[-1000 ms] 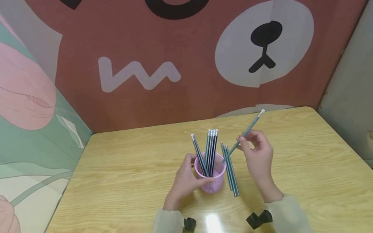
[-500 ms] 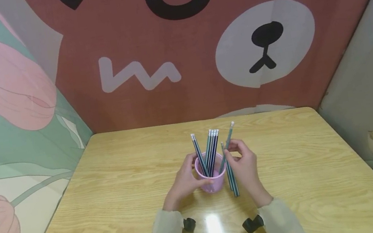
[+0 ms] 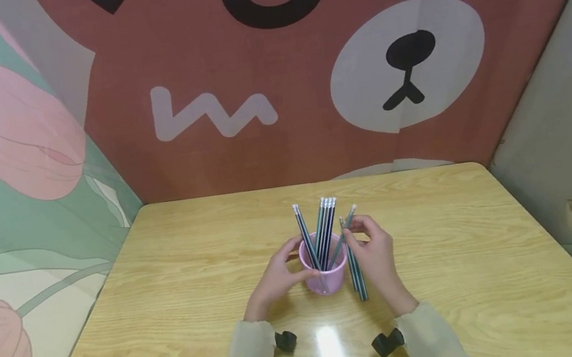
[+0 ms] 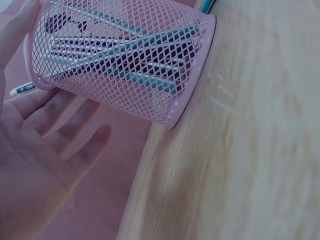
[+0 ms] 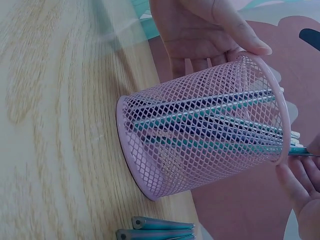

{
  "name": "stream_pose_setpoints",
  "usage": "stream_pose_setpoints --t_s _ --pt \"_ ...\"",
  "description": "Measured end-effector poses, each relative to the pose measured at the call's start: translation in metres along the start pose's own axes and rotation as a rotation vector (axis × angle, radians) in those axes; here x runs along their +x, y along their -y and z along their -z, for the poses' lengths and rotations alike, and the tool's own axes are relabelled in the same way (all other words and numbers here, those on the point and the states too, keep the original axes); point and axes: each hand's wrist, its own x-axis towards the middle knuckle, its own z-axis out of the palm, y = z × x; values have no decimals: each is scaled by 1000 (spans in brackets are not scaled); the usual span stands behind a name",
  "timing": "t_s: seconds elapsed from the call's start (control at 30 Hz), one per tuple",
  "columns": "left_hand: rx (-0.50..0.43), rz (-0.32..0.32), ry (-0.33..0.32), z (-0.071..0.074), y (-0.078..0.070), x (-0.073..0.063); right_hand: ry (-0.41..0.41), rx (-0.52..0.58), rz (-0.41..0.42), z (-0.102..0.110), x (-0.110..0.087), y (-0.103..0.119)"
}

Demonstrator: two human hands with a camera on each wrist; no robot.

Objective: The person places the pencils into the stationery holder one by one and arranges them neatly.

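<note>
A pink mesh pencil cup stands upright on the table with several striped, white-tipped pencils leaning inside. My left hand holds it near the rim, thumb in front and fingers spread round the far left side. At the cup's right side, my right hand pinches one green pencil near its eraser end. Its lower length slants inside the cup, seen through the mesh wall in the right wrist view. The left wrist view has the left palm beside the cup.
Several more pencils lie on the table just right of the cup, under the right hand. The wood-grain table runs back to a wall with a printed bear. Each sleeve cuff has a black wrist camera.
My right hand has moved left to the cup, tilting the pencil steeper and lowering its end inside. The left hand stays on the cup, its thumb drawn slightly back along the rim.
</note>
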Motion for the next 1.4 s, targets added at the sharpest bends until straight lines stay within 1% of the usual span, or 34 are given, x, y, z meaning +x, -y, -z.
stream_pose_setpoints --t_s 0.27,0.4,0.5,0.57,0.63,0.73,0.8,0.9,1.03,1.13,1.3,1.4 --pt "-21 -13 -1 -1 0 1 23 -62 -13 0 1 -2" --pt "-16 -17 -7 -2 2 1 51 -67 -34 2 1 -3" --pt "-16 -10 -8 -2 2 1 66 -70 -79 5 2 -5" --pt "-18 -1 -8 -1 1 0 79 -85 -134 7 5 -8" --pt "-24 8 -7 -1 1 0 112 -145 -202 10 8 -11" --pt "-29 20 -7 -2 0 0 192 -272 -282 13 12 -18" --pt "-32 20 -4 -2 0 0 242 -360 -316 15 13 -23" --pt "-33 17 2 -1 1 0 301 -454 -358 16 13 -30" --pt "-39 22 -1 -1 0 0 362 -574 -375 16 14 -37" --pt "-41 21 -6 -2 -2 -1 376 -631 -366 14 16 -40" --pt "-47 21 -7 -3 -3 0 392 -695 -366 10 20 -43" --pt "-46 22 -6 -3 -3 -1 409 -713 -364 7 23 -43"
